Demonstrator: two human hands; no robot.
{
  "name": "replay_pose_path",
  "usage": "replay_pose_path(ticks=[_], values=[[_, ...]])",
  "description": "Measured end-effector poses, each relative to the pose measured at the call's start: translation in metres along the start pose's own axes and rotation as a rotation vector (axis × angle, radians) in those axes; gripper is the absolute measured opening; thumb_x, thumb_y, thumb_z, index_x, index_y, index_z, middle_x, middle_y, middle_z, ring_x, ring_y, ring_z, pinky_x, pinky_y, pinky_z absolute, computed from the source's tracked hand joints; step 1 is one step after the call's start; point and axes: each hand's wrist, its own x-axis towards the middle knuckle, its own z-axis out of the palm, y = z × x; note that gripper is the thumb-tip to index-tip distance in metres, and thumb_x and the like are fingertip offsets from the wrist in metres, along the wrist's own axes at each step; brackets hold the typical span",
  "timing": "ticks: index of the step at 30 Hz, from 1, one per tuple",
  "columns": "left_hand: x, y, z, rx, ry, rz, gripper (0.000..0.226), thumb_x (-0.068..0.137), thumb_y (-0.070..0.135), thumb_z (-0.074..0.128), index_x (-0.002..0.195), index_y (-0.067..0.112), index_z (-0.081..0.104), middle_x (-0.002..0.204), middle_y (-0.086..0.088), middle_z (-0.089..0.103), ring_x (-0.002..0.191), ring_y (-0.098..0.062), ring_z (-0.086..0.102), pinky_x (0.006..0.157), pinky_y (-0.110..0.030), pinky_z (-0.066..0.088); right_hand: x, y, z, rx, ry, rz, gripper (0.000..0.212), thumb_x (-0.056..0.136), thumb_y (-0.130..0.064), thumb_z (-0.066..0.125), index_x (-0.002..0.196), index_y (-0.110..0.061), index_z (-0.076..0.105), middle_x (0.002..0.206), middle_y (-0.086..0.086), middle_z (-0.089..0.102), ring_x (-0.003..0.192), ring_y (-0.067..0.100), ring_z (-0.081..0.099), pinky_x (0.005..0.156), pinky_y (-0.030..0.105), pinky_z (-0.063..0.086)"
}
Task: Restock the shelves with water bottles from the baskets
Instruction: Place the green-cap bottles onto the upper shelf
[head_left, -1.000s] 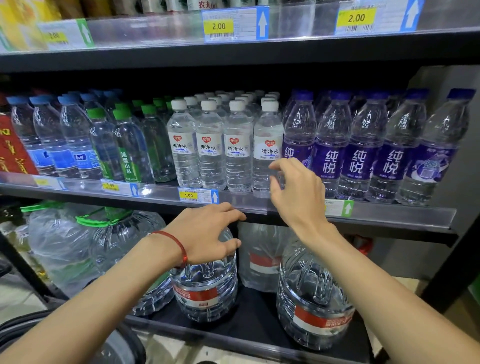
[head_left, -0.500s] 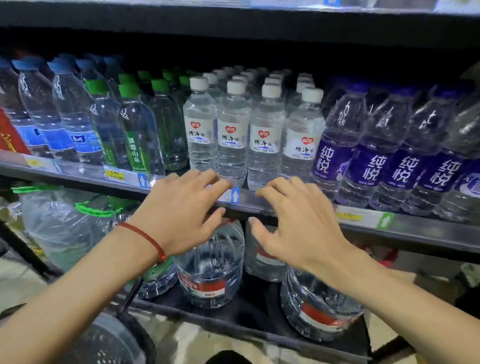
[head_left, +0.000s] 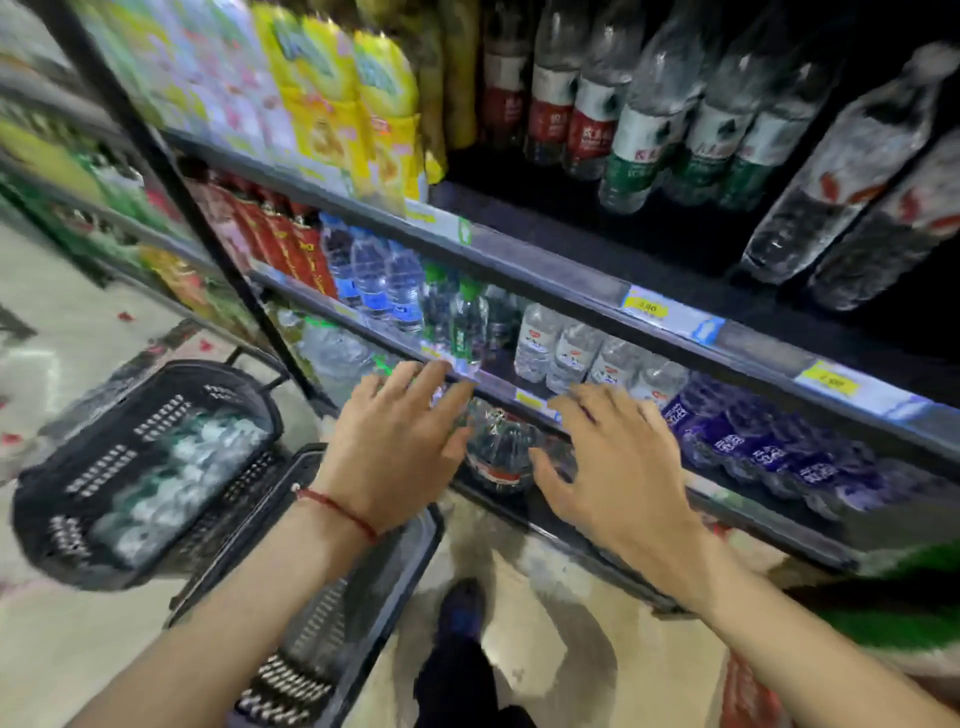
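L hand (head_left: 395, 447) and R hand (head_left: 618, 467) are held palms-down w/ fingers spread; nothing is gripped by either. Whether the L fingertips touch the shelf edge (head_left: 498, 384) just ahead of them cannot be told. A red string bracelet (head_left: 337, 512) is worn on the L wrist.

Water bottles: small white-label bottles (head_left: 571, 353) are stood upright just beyond the R fingertips, caps up, long axis vertical, packed in rows front to back. Purple-label bottles (head_left: 753, 441) are seen to the R of the R hand on the same level, also upright. Green-cap bottles (head_left: 467, 322) are stood beyond the L fingertips, w/ blue-label bottles (head_left: 374, 280) further L. A big clear jug (head_left: 498, 452) w/ a red band is seen btw the two hands, one level lower.

Containers: a black slotted basket (head_left: 104, 467) is set on the floor well to the L of the L hand. It is filled w/ clear bottles (head_left: 171, 467), too blurred for their axis to be told. A second black basket (head_left: 322, 618) lies under the L forearm; its contents are not made out.

Above both hands, an upper shelf (head_left: 545, 270) is loaded w/ taller bottles (head_left: 649, 104) and yellow packs (head_left: 332, 104); yellow price tags (head_left: 647, 307) are fixed on its edge. A pale floor (head_left: 62, 332) w/ red specks and a dark shoe (head_left: 462, 608) are seen below the hands.
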Motion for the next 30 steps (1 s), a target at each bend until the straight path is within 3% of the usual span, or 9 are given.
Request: replay_pose_path(ticks=[10,14,20,30], values=[[-0.173,0.002,-0.137,-0.081,-0.055,-0.31,0.042,0.089,0.04,0.062,0.126,0.02,0.065,0.13,-0.004,0.062,0.109,-0.032,0.058,0.083,-0.046,0.051,-0.078,-0.117,-0.113,0.056,-0.027,-0.158,0.042,0.085,-0.055,0.055,0.108,-0.022,0.067,0.113,0.0,0.062,0.11,0.029,0.056,0.093,0.045,0.044],[-0.252,-0.021,-0.159,-0.058,-0.032,-0.403,0.038,0.09,0.041,0.056,0.121,0.021,0.065,0.121,-0.003,0.061,0.104,-0.032,0.058,0.078,-0.045,0.052,-0.104,-0.185,-0.123,0.097,-0.047,-0.281,0.047,0.085,-0.055,0.054,0.112,-0.019,0.067,0.115,0.002,0.063,0.111,0.028,0.058,0.094,0.046,0.045],[-0.366,-0.082,-0.157,-0.059,0.001,-0.524,0.041,0.089,0.038,0.063,0.124,0.017,0.068,0.126,-0.005,0.064,0.107,-0.031,0.062,0.073,-0.041,0.05,-0.137,-0.302,-0.117,0.142,-0.076,-0.395,0.044,0.088,-0.055,0.054,0.112,-0.02,0.067,0.115,0.0,0.063,0.112,0.025,0.057,0.097,0.043,0.045],[-0.5,-0.238,-0.178,-0.034,-0.141,-0.393,0.045,0.095,0.045,0.051,0.131,0.021,0.063,0.131,-0.003,0.062,0.115,-0.029,0.06,0.081,-0.042,0.053,-0.175,-0.487,-0.092,0.061,-0.169,-0.308,0.047,0.092,-0.053,0.038,0.107,-0.021,0.069,0.111,0.0,0.063,0.11,0.026,0.058,0.094,0.041,0.048]])
